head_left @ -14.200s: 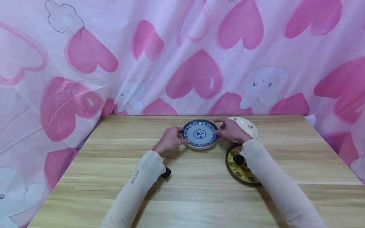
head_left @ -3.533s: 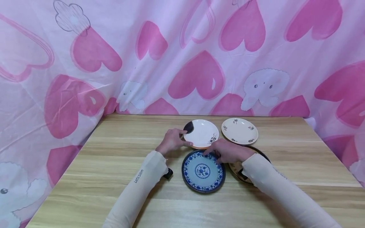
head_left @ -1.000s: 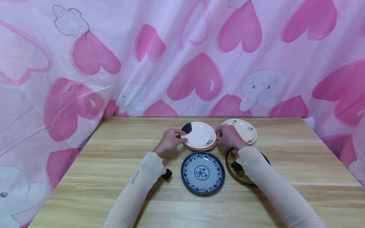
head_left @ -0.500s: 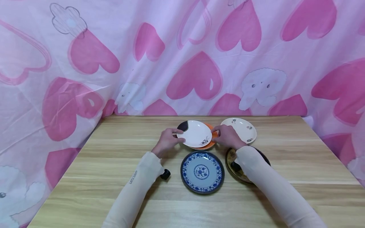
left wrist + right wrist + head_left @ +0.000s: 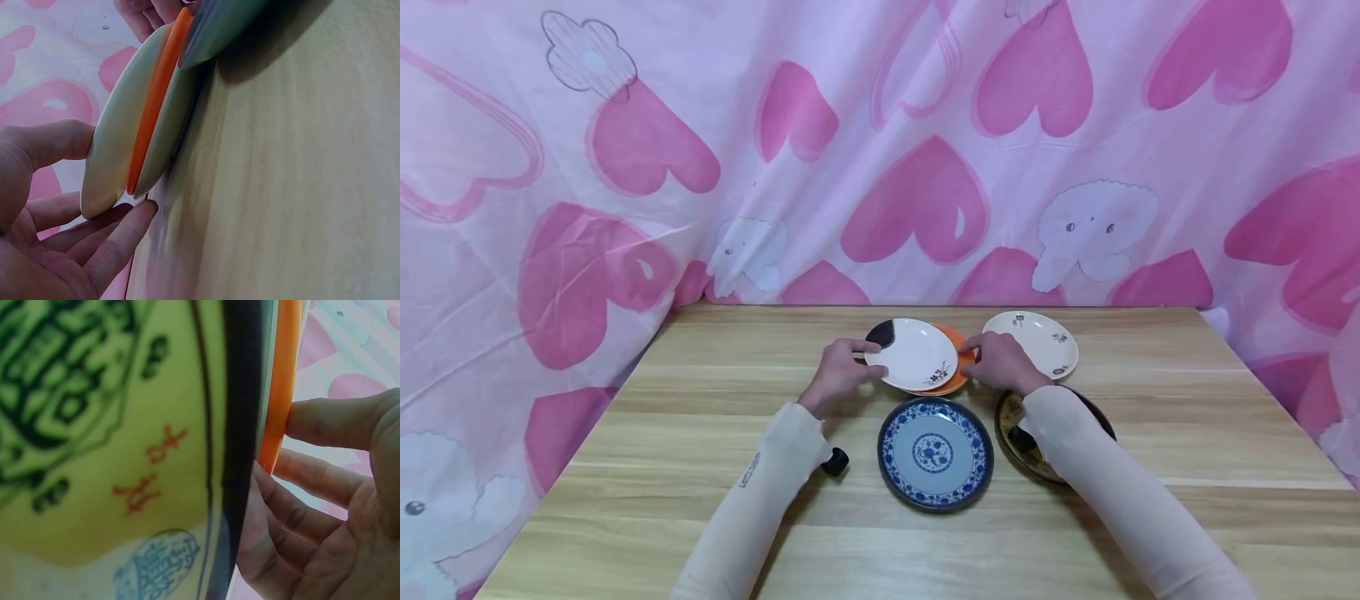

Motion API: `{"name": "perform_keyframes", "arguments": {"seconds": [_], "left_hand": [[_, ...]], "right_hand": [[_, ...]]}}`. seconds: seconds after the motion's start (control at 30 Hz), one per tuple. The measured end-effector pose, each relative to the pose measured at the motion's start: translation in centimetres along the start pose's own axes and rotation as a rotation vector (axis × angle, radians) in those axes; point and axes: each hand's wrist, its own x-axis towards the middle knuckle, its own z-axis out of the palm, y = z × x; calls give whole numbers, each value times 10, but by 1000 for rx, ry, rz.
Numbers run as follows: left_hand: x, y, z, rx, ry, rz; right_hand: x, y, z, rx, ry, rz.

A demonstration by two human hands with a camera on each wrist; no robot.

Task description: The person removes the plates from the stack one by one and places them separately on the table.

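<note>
My left hand (image 5: 838, 373) pinches the left rim of a white plate (image 5: 917, 354) with a black patch and a small flower print. That plate sits shifted left over an orange plate (image 5: 961, 340), whose right side shows. In the left wrist view, a pale plate (image 5: 167, 128) lies under the orange one, and my left fingertips reach below the rims. My right hand (image 5: 1002, 360) holds the orange plate's right rim, thumb on its edge in the right wrist view. A blue-and-white patterned plate (image 5: 934, 454) lies just in front of the stack.
A cream plate (image 5: 1043, 337) with small dark prints stands behind my right hand. Under my right forearm lies a dark-rimmed yellow plate (image 5: 1018, 417), partly hidden. The wooden table (image 5: 722, 367) ends at a pink heart-patterned curtain (image 5: 917, 200).
The blue-and-white plate, earlier held on the stack, lies in front. Over the last second the white plate slid left, uncovering the orange one; my right hand is now at the orange rim.
</note>
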Motion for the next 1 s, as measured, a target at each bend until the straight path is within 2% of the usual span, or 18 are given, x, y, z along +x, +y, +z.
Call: {"name": "perform_keyframes", "arguments": {"seconds": [0.27,0.47,0.9,1.0], "left_hand": [[0,0,-1,12,14,8],[-1,1,-3,-15,20,-22],[-1,-1,-3,-108,28,-4],[0,-2,-3,-103,41,0]], "right_hand": [[0,-2,1,-14,0,4],[-2,-6,0,-13,-4,28],[-1,-5,0,-24,9,31],[0,-5,0,-27,8,32]]}}
